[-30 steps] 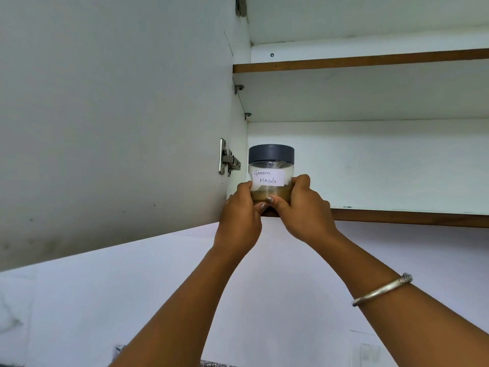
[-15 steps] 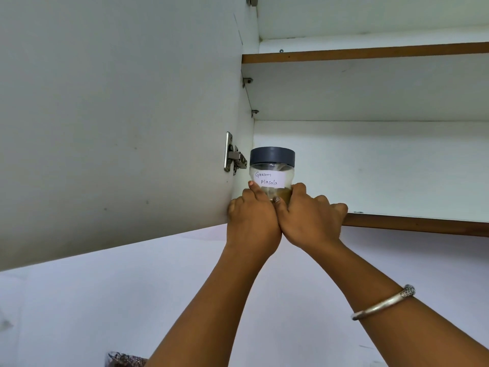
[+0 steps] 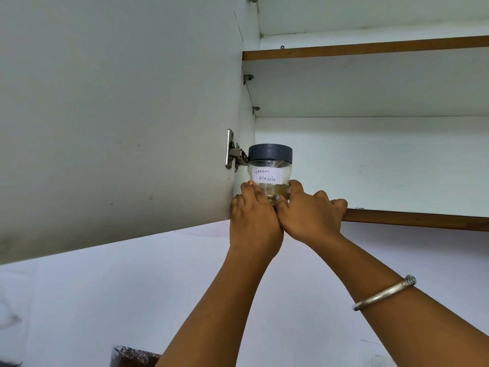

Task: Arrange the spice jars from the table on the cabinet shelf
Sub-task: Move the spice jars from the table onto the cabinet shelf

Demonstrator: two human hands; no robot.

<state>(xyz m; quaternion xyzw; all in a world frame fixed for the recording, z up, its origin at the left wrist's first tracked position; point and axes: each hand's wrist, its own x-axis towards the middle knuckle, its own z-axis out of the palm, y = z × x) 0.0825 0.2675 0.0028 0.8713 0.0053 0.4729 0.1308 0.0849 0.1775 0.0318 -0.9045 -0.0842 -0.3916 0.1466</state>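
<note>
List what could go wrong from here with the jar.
1. The jar is at the front left corner of the shelf, its base hidden behind both hands; if it overhangs the edge, letting go could tip it off.
2. It stands close to the hinge; sliding it further left might knock it against that.
3. The left hand and right hand grip only its lower part, so a push inward may tilt it.

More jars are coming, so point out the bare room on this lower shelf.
Free: the white lower shelf with the brown wooden edge shows nothing standing rightwards of the right hand. Crowded: its left corner, where that hand and the left hand hold the clear grey-lidded Garam Masala jar beside the metal hinge.
</note>
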